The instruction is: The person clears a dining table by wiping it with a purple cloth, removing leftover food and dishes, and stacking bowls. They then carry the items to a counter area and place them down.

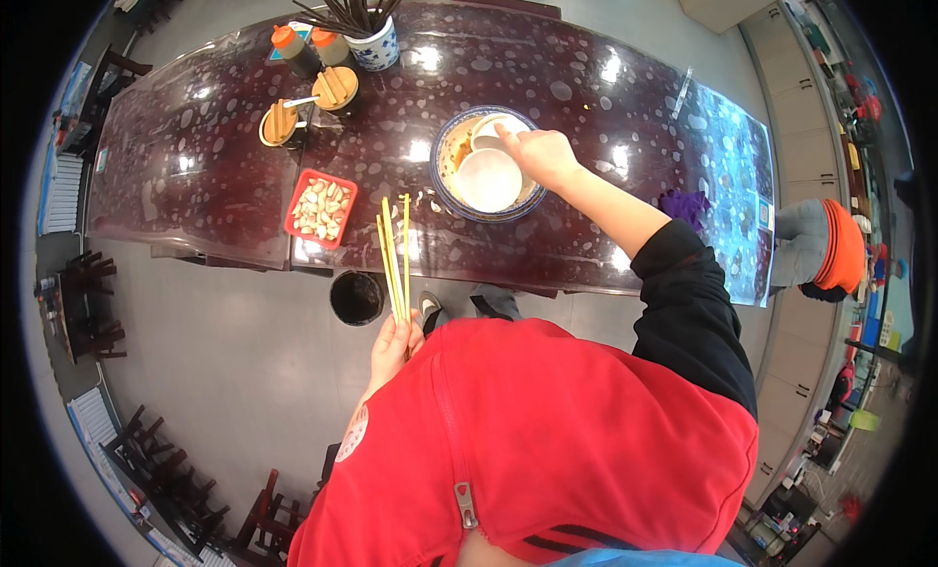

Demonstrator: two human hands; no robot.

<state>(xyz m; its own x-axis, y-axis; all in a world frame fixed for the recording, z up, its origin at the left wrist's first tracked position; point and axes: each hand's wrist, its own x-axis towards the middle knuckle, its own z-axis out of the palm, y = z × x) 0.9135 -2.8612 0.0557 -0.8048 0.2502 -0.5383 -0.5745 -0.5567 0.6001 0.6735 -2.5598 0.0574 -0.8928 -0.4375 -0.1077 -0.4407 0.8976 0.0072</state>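
My left hand [398, 340] is closed around several yellow chopsticks [389, 254], which stick up over the table's front edge. My right hand [535, 154] reaches into a large blue-rimmed bowl [452, 120], its fingers gripping the rim of a small white bowl [490, 129]. Another white bowl [488, 183] lies in the large one, beside some brown residue. To the left of the large bowl, a red tray [293, 220] holds many pale pieces that look like garlic cloves.
Condiment bottles [287, 48], lidded pots [334, 87] and a chopstick holder [372, 49] stand back-left on the table [156, 176]. Purple cloth [684, 207] lies right. A black bin [356, 297] is below the front edge. Another person [831, 249] in orange is at right, chairs at left.
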